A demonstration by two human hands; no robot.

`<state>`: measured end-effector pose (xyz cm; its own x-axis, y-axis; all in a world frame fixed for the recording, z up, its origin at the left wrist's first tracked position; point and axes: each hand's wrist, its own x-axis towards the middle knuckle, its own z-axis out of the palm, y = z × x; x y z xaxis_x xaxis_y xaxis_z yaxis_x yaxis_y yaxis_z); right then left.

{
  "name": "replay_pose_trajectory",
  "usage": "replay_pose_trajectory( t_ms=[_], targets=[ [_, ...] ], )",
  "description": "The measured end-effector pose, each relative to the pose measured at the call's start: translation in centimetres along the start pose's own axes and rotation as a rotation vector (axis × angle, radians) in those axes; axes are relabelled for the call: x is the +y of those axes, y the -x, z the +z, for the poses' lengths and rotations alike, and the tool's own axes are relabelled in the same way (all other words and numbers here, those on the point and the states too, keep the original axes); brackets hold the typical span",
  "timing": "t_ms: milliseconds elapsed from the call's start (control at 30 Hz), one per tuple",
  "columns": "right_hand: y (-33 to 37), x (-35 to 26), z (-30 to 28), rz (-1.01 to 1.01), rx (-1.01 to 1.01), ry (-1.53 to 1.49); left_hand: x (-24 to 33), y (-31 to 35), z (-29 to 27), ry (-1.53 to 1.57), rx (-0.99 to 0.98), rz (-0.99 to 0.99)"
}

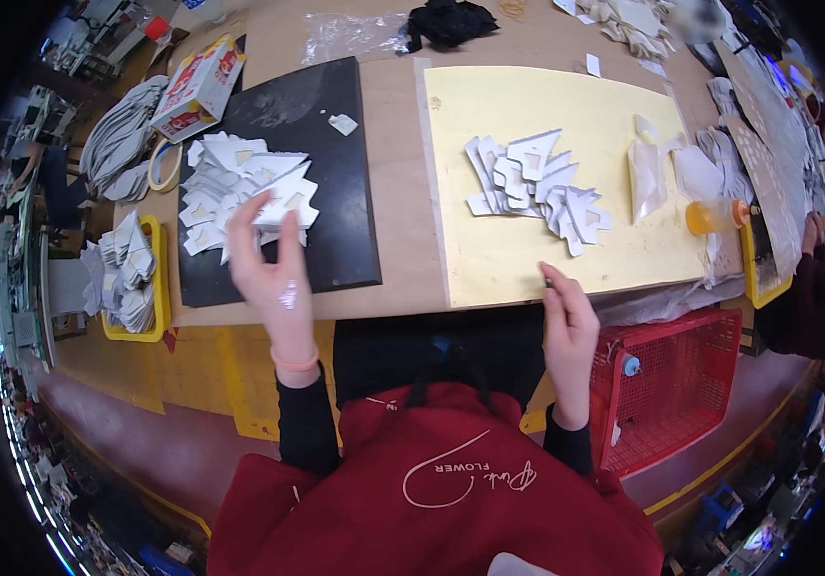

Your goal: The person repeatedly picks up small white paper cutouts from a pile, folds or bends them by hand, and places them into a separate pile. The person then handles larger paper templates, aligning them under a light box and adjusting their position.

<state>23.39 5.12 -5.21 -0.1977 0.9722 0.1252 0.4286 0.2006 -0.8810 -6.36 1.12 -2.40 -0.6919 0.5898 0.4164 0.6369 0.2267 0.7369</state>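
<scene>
My left hand [273, 254] is over the near edge of a pile of white cut-out pieces [230, 173], its thumb and forefinger apart and nothing seen between them. That pile lies on a black board [335, 230] at the left of the table. My right hand [571, 322] is at the front edge of a pale yellow sheet [499, 269], its fingers pinched together. A small dark tip shows at those fingertips; it is too small to name. Farther up the yellow sheet lies a second pile of white cut-out pieces [532, 182], apart from my right hand.
A yellow basket [161, 278] of white pieces stands left of the black board; a tape roll [165, 165] and carton [199, 88] lie beyond. An orange bottle [715, 217] lies on the right. Below the table edge sits a red plastic crate [681, 394].
</scene>
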Motion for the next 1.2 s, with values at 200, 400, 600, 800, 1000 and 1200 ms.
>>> replay_pose_trajectory(
  t_ms=[200,400,600,800,1000,1200],
  targets=[
    [1.5,-1.2,0.8,0.047,-0.154,0.324,3.8,4.0,8.5,0.106,-0.464,0.222],
    [2.2,-1.6,-0.8,0.139,-0.317,0.341,4.1,5.1,11.6,0.079,-0.459,0.239],
    [1.2,-0.9,-1.2,0.012,-0.265,0.079,3.8,3.9,7.8,0.481,-0.660,-0.241],
    [0.7,-2.0,-0.2,0.107,-0.222,0.041,1.8,2.7,3.6,0.168,-0.457,0.130],
    [1.2,-2.3,0.6,0.095,-0.206,-0.091,-3.6,-1.1,-1.1,-0.319,-0.076,0.228],
    [1.1,-3.0,0.9,0.080,-0.215,-0.159,-3.9,-0.7,-2.6,-0.088,-0.212,-0.016]
  ],
)
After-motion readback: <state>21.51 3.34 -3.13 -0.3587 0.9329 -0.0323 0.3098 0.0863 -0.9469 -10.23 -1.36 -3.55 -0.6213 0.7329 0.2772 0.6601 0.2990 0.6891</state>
